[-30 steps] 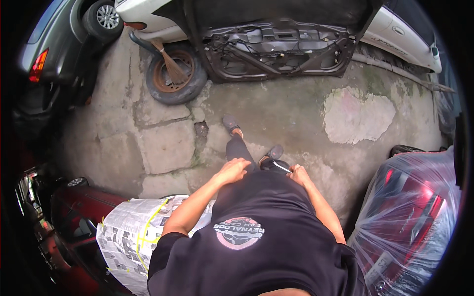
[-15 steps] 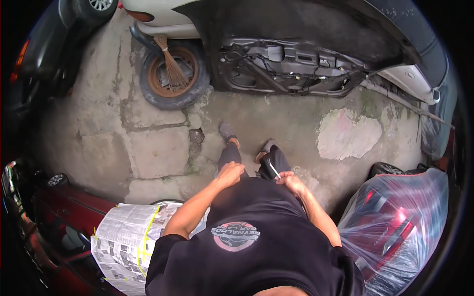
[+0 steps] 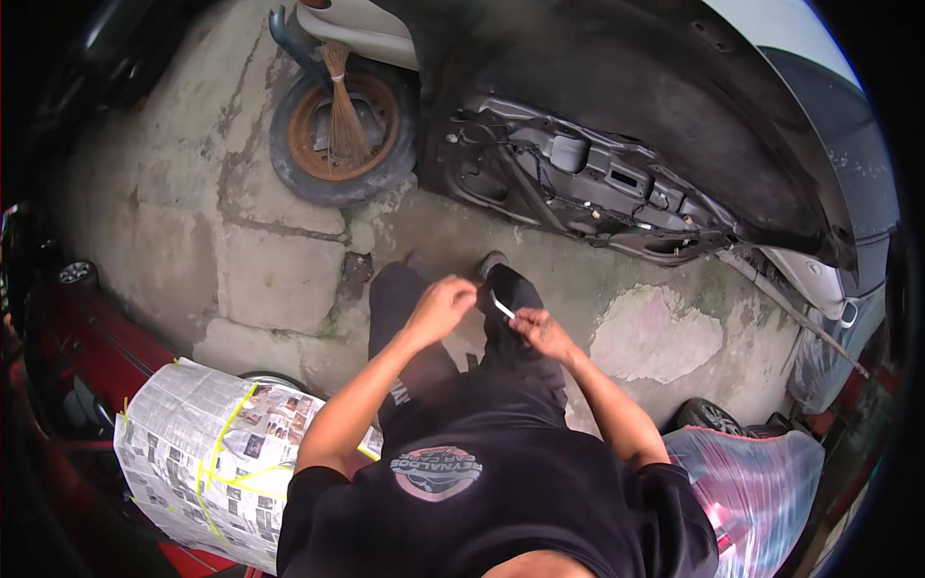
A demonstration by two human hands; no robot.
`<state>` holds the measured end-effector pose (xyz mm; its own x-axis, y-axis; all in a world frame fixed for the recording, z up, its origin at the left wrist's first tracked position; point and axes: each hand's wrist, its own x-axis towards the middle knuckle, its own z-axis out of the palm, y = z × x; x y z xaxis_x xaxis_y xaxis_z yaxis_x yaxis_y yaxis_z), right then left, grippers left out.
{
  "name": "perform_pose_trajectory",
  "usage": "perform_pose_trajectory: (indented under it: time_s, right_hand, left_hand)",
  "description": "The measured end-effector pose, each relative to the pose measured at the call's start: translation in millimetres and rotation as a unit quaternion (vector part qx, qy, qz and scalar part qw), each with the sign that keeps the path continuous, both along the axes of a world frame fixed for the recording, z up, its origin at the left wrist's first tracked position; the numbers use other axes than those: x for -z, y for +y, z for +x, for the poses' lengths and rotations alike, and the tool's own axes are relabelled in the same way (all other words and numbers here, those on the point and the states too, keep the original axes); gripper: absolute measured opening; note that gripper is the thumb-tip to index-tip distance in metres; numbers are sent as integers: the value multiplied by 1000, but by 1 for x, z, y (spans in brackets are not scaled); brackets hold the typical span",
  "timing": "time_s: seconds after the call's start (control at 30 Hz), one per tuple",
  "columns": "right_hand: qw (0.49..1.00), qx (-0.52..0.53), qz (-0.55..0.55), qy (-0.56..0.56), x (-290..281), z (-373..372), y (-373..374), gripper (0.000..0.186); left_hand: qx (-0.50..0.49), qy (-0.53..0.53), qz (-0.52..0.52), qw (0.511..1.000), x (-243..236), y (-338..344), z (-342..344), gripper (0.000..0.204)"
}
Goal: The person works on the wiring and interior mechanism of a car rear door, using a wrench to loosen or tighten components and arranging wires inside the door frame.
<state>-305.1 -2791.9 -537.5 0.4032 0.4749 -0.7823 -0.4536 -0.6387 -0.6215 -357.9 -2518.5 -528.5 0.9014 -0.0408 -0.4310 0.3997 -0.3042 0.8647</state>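
My left hand (image 3: 441, 310) is raised over my dark trousers, its fingers curled together just left of the tool's tip; anything in them is too small or hidden to make out. My right hand (image 3: 535, 329) grips a slim pale tool (image 3: 504, 308) with a curved end, which points up and leftward toward my left hand. Beyond both hands, a dark car panel (image 3: 588, 77), its inner frame and wiring showing, stands over the concrete.
An old tyre on a rusty rim (image 3: 299, 173) lies upper left with a twig broom (image 3: 347, 125) on it. A newspaper-masked car part (image 3: 164, 433) is lower left, a plastic-wrapped red part (image 3: 761, 482) lower right. A long pole (image 3: 790, 308) lies along the right.
I have stepped nearer the dark panel, which now shows larger and more slanted in view. Both hands have come up, the right still holding the tool.
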Motion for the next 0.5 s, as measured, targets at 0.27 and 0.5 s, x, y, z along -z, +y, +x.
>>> perform_pose_trajectory:
  time_s: [0.27,0.5]
  right_hand:
    - [936,98,52,-335,153,228,105,28]
    - [867,193,155,-432,223,272,178,26]
  left_hand:
    - [-402,-16,-380,833,183,36,228,42]
    - [-390,-80,-605,690,287,58,290,36]
